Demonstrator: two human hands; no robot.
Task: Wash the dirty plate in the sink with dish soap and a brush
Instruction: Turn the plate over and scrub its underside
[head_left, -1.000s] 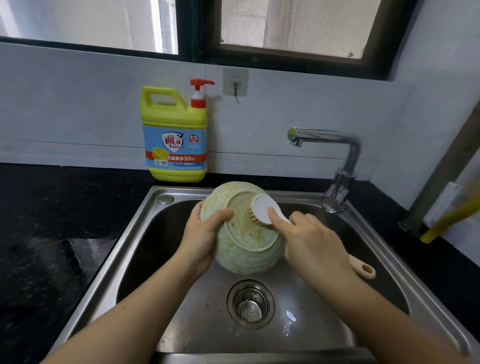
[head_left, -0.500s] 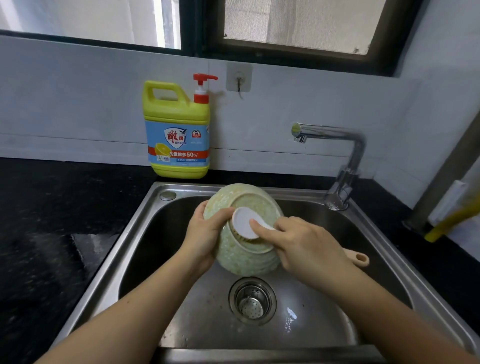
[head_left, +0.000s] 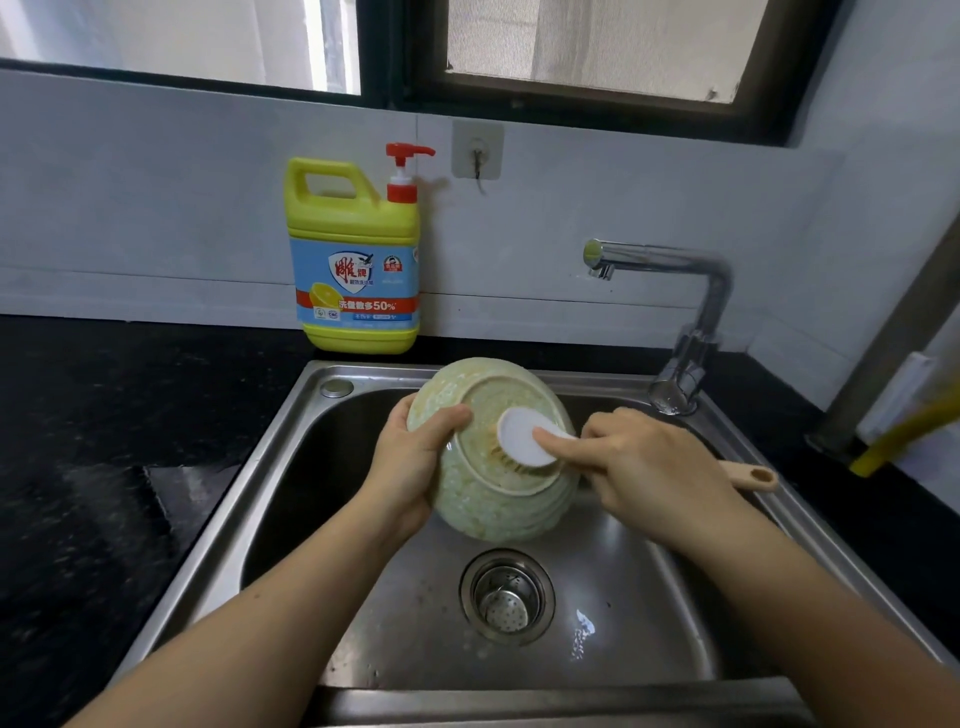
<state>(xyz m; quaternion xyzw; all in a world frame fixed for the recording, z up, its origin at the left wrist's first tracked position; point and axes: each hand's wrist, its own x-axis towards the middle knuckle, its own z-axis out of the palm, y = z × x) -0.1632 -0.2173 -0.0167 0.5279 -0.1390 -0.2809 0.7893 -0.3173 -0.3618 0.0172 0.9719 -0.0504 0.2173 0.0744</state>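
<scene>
A pale green speckled plate (head_left: 483, 499) is held on edge over the steel sink (head_left: 291, 447), its underside facing me. My left hand (head_left: 410, 462) grips its left rim, thumb on the back. My right hand (head_left: 644, 467) holds a brush (head_left: 524, 436) with a white head and a tan handle that sticks out to the right. The bristles press on the plate's foot ring, where brown stains show. A yellow dish soap bottle (head_left: 358, 265) with a red pump stands on the counter behind the sink.
A chrome faucet (head_left: 691, 322) rises at the sink's back right, spout pointing left, no water running. The drain strainer (head_left: 506, 597) sits in the sink floor below the plate. Black counter (head_left: 104, 441) lies to the left, wet near the sink. A yellow-tipped object leans at far right.
The brush head has slid from the upper right of the plate's back toward its centre and then slightly right again. The left hand keeps the same grip on the plate.
</scene>
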